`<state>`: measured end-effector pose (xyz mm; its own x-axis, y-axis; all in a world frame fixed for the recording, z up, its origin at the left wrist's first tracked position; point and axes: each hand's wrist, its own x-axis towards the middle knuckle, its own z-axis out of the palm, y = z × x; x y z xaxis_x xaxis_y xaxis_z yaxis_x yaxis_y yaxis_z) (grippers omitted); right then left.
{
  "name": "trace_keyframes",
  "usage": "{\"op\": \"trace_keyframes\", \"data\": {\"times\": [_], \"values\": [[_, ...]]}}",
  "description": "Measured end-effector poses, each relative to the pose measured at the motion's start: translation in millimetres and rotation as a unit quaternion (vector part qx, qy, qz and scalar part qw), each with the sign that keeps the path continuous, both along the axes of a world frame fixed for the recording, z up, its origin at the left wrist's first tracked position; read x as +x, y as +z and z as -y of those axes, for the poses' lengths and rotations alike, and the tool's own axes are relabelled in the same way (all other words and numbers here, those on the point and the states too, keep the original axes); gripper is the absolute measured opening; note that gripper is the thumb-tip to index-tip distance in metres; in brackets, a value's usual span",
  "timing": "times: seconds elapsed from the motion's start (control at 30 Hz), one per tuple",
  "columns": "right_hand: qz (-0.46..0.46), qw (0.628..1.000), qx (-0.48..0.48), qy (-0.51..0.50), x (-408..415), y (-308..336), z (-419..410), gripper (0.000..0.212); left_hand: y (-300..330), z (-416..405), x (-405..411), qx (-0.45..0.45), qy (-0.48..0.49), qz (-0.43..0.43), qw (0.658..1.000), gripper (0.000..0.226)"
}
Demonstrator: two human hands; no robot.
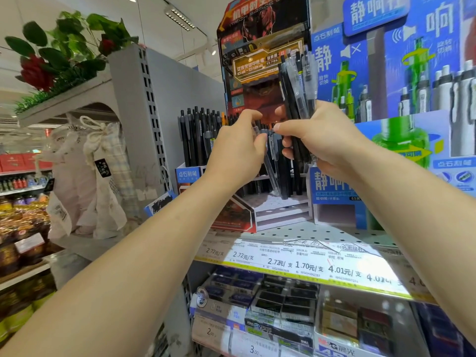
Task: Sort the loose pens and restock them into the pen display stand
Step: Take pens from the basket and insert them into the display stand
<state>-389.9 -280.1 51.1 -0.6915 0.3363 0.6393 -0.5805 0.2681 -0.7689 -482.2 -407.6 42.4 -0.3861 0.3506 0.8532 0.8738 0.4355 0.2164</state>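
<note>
Starting at the left, the black pens (198, 135) already standing in the left-hand rack are showing you the order to copy — caps up, barrels parallel. Your left hand (238, 150) is reaching up to the middle of the shelf, wrist bent back, fingers and thumb curling round a single pen (270, 161) with a clear barrel, which is leaning down toward the stepped white tray of the pen display stand (280, 212). My judgement is that you are in the middle of seating this one: be feeding its tip straight into a free hole and be keeping it clear of the dark pens standing just behind, since a sideways nudge could tip them.

Just to the right, your right hand (322, 140) is gripping a bundle of pens (296, 99) — black and clear mixed — fanning upward in front of the stand's red and black card, its forefinger tip almost meeting the left hand. Be holding that bundle firmly near the middle, as loose outer pens could slide out while you are peeling one away.
</note>
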Motion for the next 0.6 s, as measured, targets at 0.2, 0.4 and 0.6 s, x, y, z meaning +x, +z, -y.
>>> {"op": "trace_keyframes", "data": {"times": [0.2, 0.4, 0.6], "values": [[0.010, 1.000, -0.011, -0.012, -3, 1, -1, 0.020, -2, -6, 3, -0.067, 0.005, 0.015, 0.998, 0.035], [0.008, 0.999, -0.028, -0.018, -3, 1, -2, 0.023, 7, -8, 8, -0.238, 0.014, 0.127, 0.963, 0.059], [0.010, 1.000, -0.028, 0.000, -3, 1, -2, 0.013, 14, -3, 10, -0.097, 0.005, 0.134, 0.986, 0.064]]}}
